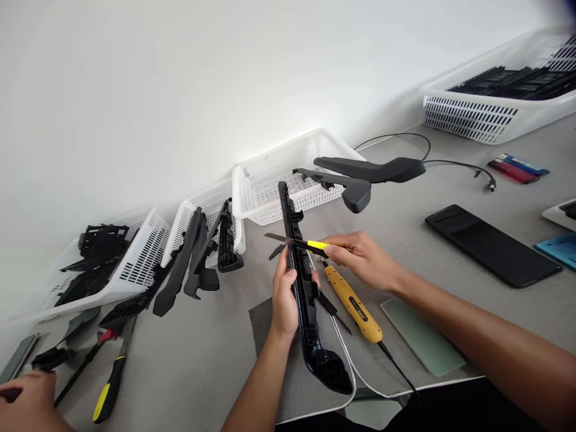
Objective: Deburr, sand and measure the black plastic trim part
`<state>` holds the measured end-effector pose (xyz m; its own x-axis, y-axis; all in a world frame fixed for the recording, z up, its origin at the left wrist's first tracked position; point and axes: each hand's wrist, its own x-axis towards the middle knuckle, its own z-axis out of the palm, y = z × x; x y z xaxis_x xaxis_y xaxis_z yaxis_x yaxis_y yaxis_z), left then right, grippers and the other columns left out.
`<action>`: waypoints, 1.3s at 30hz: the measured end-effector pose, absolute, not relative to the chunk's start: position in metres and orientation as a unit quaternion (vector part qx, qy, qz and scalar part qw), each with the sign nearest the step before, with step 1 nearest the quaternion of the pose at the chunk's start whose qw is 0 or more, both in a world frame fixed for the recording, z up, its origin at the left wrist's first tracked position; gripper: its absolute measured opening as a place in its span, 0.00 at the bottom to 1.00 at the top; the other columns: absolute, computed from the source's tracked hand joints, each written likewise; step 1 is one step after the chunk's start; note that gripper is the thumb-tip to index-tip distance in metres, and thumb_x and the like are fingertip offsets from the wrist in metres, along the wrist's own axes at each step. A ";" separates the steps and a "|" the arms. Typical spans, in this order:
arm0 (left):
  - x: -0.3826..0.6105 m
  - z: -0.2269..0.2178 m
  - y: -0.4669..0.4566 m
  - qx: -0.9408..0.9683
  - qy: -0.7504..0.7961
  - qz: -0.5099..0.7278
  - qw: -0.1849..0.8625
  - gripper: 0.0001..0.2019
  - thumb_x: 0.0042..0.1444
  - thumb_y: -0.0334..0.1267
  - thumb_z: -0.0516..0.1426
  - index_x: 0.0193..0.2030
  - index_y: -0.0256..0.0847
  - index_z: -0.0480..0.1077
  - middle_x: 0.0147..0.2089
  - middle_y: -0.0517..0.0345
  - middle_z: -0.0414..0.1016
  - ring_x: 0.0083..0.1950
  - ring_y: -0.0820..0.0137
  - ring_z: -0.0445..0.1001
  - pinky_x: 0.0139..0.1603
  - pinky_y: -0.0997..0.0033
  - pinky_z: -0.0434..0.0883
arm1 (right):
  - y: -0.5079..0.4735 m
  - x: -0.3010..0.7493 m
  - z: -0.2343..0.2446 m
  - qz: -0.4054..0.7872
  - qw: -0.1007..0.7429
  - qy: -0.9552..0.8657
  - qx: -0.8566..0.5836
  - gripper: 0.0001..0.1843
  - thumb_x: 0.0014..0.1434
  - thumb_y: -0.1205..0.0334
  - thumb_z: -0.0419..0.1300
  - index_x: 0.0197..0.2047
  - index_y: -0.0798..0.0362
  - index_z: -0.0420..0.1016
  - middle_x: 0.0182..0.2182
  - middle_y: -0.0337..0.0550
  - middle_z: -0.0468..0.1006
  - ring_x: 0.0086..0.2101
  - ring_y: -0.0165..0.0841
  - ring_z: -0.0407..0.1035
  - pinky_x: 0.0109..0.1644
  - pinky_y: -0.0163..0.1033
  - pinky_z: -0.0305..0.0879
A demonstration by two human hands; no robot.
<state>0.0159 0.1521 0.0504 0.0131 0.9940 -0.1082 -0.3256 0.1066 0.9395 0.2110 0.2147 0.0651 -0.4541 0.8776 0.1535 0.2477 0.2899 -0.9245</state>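
My left hand [285, 297] is wrapped round a long black plastic trim part [300, 282] and holds it upright over the table, its wide end near me. My right hand [362, 258] pinches a utility knife [297, 243] with a yellow slider. The blade points left and lies across the upper part of the black piece. A yellow-handled tool [353, 304] with a cord lies on the table just below my right hand.
Several white baskets stand along the wall: one at centre [270, 180] with two black parts resting on its rim, two at left holding black parts, one at far right [495, 114]. A phone [492, 244], a screwdriver [110, 384] and another person's hand [24, 402] are also here.
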 end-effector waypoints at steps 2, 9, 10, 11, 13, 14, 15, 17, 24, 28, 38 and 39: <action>0.014 0.050 0.154 0.373 0.438 0.552 0.604 0.33 0.65 0.49 0.56 0.74 0.40 0.61 0.29 0.61 0.77 0.26 0.69 0.70 0.26 0.73 0.64 | 0.217 0.213 0.066 0.440 0.343 -0.729 -0.396 0.22 0.72 0.48 0.52 0.28 0.50 0.65 0.25 0.35 0.61 0.28 0.31 0.56 0.33 0.39 0.51; 0.010 0.049 0.156 0.377 0.429 0.549 0.610 0.35 0.65 0.49 0.55 0.76 0.39 0.59 0.28 0.61 0.77 0.22 0.71 0.67 0.24 0.73 0.63 | 0.226 0.223 0.065 0.393 0.344 -0.730 -0.441 0.24 0.71 0.44 0.51 0.28 0.51 0.65 0.25 0.35 0.59 0.26 0.30 0.54 0.31 0.40 0.48; 0.009 0.049 0.156 0.378 0.429 0.549 0.610 0.35 0.65 0.49 0.55 0.76 0.39 0.58 0.28 0.61 0.77 0.23 0.70 0.67 0.24 0.73 0.63 | 0.226 0.223 0.065 0.389 0.345 -0.729 -0.446 0.24 0.71 0.44 0.52 0.28 0.50 0.65 0.24 0.35 0.59 0.26 0.31 0.54 0.31 0.40 0.48; 0.009 0.049 0.156 0.378 0.428 0.548 0.611 0.35 0.64 0.49 0.55 0.76 0.39 0.59 0.29 0.61 0.77 0.24 0.70 0.68 0.24 0.73 0.62 | 0.227 0.224 0.065 0.380 0.350 -0.724 -0.456 0.24 0.71 0.44 0.52 0.28 0.50 0.66 0.24 0.35 0.59 0.26 0.31 0.54 0.31 0.40 0.49; 0.009 0.048 0.156 0.376 0.428 0.546 0.614 0.35 0.64 0.49 0.56 0.75 0.39 0.60 0.29 0.60 0.78 0.25 0.69 0.69 0.24 0.74 0.62 | 0.228 0.225 0.066 0.364 0.362 -0.716 -0.473 0.23 0.70 0.45 0.52 0.28 0.50 0.67 0.23 0.35 0.59 0.26 0.31 0.53 0.31 0.40 0.49; 0.009 0.048 0.156 0.374 0.427 0.546 0.616 0.35 0.64 0.50 0.56 0.75 0.39 0.60 0.29 0.60 0.77 0.25 0.69 0.69 0.23 0.74 0.62 | 0.229 0.226 0.066 0.364 0.362 -0.717 -0.471 0.23 0.70 0.45 0.53 0.28 0.50 0.67 0.23 0.35 0.59 0.26 0.31 0.54 0.31 0.40 0.49; 0.009 0.048 0.157 0.373 0.426 0.546 0.618 0.35 0.64 0.50 0.56 0.75 0.39 0.61 0.29 0.60 0.77 0.24 0.69 0.68 0.23 0.74 0.62 | 0.229 0.226 0.067 0.369 0.358 -0.721 -0.464 0.22 0.70 0.46 0.53 0.27 0.50 0.66 0.23 0.36 0.60 0.26 0.31 0.55 0.31 0.40 0.50; 0.008 0.048 0.157 0.367 0.423 0.547 0.622 0.35 0.64 0.50 0.56 0.75 0.40 0.60 0.28 0.61 0.76 0.24 0.70 0.67 0.23 0.74 0.62 | 0.229 0.227 0.068 0.369 0.355 -0.724 -0.462 0.22 0.69 0.47 0.54 0.27 0.50 0.66 0.23 0.36 0.61 0.26 0.32 0.55 0.31 0.41 0.50; 0.005 0.045 0.159 0.339 0.415 0.550 0.641 0.38 0.63 0.52 0.58 0.77 0.41 0.57 0.29 0.62 0.75 0.23 0.69 0.69 0.21 0.74 0.65 | 0.231 0.232 0.070 0.414 0.321 -0.753 -0.399 0.23 0.70 0.46 0.55 0.29 0.52 0.73 0.23 0.37 0.66 0.26 0.32 0.59 0.31 0.40 0.51; 0.003 0.046 0.160 0.344 0.406 0.554 0.640 0.35 0.64 0.52 0.57 0.75 0.42 0.58 0.29 0.63 0.75 0.22 0.69 0.68 0.22 0.72 0.67 | 0.232 0.232 0.069 0.395 0.326 -0.749 -0.420 0.23 0.71 0.46 0.54 0.30 0.52 0.73 0.23 0.36 0.65 0.26 0.31 0.57 0.31 0.40 0.50; 0.003 0.053 0.163 0.336 0.398 0.561 0.644 0.26 0.62 0.52 0.57 0.62 0.42 0.65 0.28 0.62 0.74 0.23 0.69 0.68 0.21 0.74 0.68 | 0.234 0.233 0.068 0.389 0.317 -0.759 -0.415 0.23 0.70 0.46 0.55 0.29 0.52 0.74 0.22 0.36 0.65 0.26 0.31 0.57 0.31 0.39 0.51; 0.003 0.053 0.163 0.336 0.397 0.559 0.646 0.26 0.61 0.52 0.58 0.62 0.42 0.66 0.28 0.62 0.74 0.23 0.69 0.68 0.21 0.74 0.68 | 0.234 0.233 0.068 0.396 0.313 -0.762 -0.407 0.23 0.70 0.46 0.55 0.29 0.52 0.74 0.22 0.36 0.65 0.26 0.31 0.58 0.31 0.39 0.51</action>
<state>0.0034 0.1633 0.0529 0.0594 0.9888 -0.1366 -0.4562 0.1486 0.8774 0.2328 0.2339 0.0678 -0.4736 0.8672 0.1539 0.3718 0.3553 -0.8576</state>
